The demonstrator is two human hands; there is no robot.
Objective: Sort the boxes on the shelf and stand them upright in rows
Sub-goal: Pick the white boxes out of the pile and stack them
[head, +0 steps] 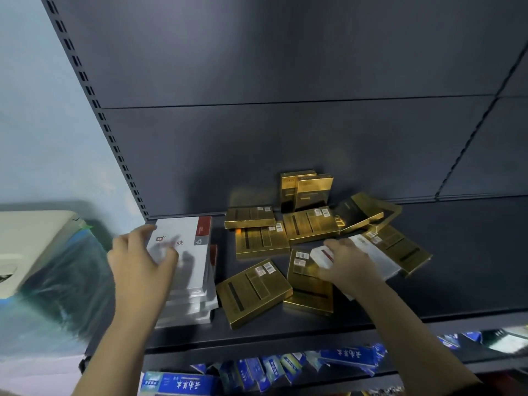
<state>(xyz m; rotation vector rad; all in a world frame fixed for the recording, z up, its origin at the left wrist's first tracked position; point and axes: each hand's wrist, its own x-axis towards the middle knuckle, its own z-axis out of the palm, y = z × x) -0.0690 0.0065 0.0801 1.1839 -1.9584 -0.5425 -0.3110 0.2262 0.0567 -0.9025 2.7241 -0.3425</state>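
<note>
Several gold boxes [261, 242] lie flat and scattered on the dark shelf [457, 267]. Two gold boxes [311, 192] stand upright against the back panel. A stack of white boxes with red corners [188, 252] lies at the shelf's left end. My left hand [140, 261] rests on the stack's left side with fingers spread. My right hand [347, 262] grips a white box [377, 255] that lies across the gold boxes on the right.
A slotted upright [114, 144] borders the shelf on the left. Beyond it sits a cream object on blue plastic wrap [43, 252]. Blue boxes [343, 357] fill the shelf below. The shelf's right part is bare.
</note>
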